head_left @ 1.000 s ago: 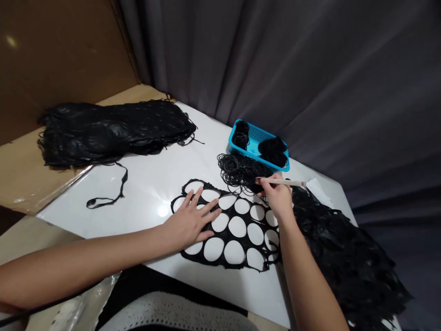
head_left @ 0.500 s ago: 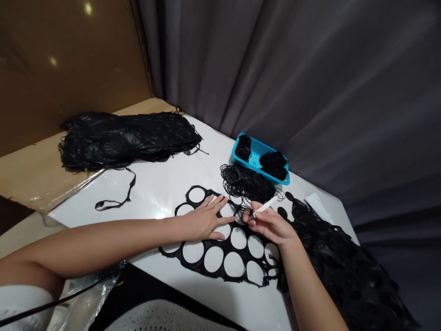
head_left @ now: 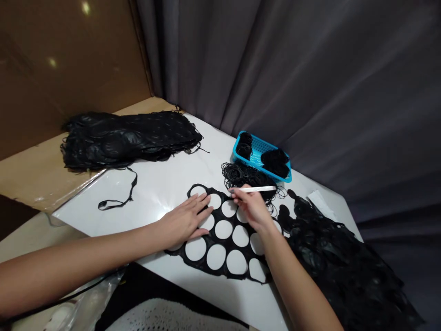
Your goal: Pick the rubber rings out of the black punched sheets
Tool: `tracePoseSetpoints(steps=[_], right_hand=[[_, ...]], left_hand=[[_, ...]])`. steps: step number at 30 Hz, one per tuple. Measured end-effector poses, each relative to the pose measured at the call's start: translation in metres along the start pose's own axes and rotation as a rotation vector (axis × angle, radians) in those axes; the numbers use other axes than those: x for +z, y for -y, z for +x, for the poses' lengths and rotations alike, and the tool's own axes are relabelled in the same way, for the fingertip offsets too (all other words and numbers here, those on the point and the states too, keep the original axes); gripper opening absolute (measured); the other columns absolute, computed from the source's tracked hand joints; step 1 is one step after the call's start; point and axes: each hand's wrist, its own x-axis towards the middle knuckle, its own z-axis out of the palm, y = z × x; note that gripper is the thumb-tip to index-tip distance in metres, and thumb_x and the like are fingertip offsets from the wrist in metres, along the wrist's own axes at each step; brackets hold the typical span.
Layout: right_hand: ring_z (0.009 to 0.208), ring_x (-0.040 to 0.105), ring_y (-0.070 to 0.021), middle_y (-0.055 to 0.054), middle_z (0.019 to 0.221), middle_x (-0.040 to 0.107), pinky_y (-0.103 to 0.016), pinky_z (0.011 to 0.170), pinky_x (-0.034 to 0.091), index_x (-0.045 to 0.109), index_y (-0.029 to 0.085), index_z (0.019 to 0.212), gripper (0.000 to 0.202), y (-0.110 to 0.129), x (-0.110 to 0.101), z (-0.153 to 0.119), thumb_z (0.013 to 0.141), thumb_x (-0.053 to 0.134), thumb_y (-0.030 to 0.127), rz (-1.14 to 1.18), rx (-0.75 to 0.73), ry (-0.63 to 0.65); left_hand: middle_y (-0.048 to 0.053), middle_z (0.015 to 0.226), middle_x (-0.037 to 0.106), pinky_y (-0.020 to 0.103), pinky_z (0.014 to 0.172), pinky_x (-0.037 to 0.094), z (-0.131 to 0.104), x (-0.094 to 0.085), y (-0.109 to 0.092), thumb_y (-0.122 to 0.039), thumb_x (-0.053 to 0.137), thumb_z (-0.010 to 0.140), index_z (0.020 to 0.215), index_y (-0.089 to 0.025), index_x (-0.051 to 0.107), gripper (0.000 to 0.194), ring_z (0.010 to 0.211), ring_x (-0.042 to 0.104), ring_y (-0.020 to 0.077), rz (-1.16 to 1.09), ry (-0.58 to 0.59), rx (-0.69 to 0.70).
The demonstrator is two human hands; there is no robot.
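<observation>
While the left hand [head_left: 182, 220] lies flat on the perforated black sheet [head_left: 220, 244] with its fingers slightly spread, the right hand [head_left: 253, 209] pinches a slim white tool [head_left: 258, 189] over the sheet's far edge. In the head view, the tool's long axis runs nearly level, its tip pointing left; the sheet's runs left to right, sloping nearer the person at the right. Beneath is a glossy white tabletop [head_left: 165, 177] with a glare spot. A heap of black rings [head_left: 241, 174] sits just beside a blue basket [head_left: 257, 158]; black piles [head_left: 129, 138] flank the sheet left and right. A grey curtain [head_left: 310, 82] hangs behind, a brown panel [head_left: 69, 55] at upper left
</observation>
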Motion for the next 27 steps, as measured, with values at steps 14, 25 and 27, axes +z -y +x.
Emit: tracePoseSetpoints(steps=[14,25,27], right_hand=[[0.079,0.059,-0.0178,-0.003,0.093,0.068,-0.031,0.073,0.044,0.062,0.02,0.083,0.017,-0.037,0.027,-0.027,0.092,0.059,0.034,-0.706,-0.267,0.149],[0.096,0.056,-0.0235,-0.011,0.102,0.064,-0.036,0.086,0.045,0.055,0.02,0.093,0.012,-0.045,0.03,-0.038,0.099,0.045,0.023,-1.127,-0.613,0.327],[0.097,0.053,-0.0258,-0.014,0.103,0.063,-0.038,0.086,0.045,0.056,0.018,0.097,0.015,-0.039,0.027,-0.027,0.099,0.04,0.018,-1.288,-0.724,0.348]], left_hand=[[0.013,0.155,0.037,0.048,0.116,0.027,-0.023,0.003,0.001,-0.057,0.045,0.099,0.147,-0.011,0.043,0.067,0.146,0.028,0.0341,0.058,0.006,-0.048],[0.013,0.156,0.036,0.047,0.12,0.022,-0.026,0.007,0.003,-0.056,0.048,0.098,0.147,-0.011,0.045,0.067,0.147,0.025,0.0345,0.12,-0.032,-0.012],[0.015,0.156,0.035,0.048,0.119,0.024,-0.026,0.008,0.003,-0.056,0.049,0.098,0.146,-0.01,0.046,0.067,0.146,0.026,0.0363,0.136,-0.044,-0.005]])
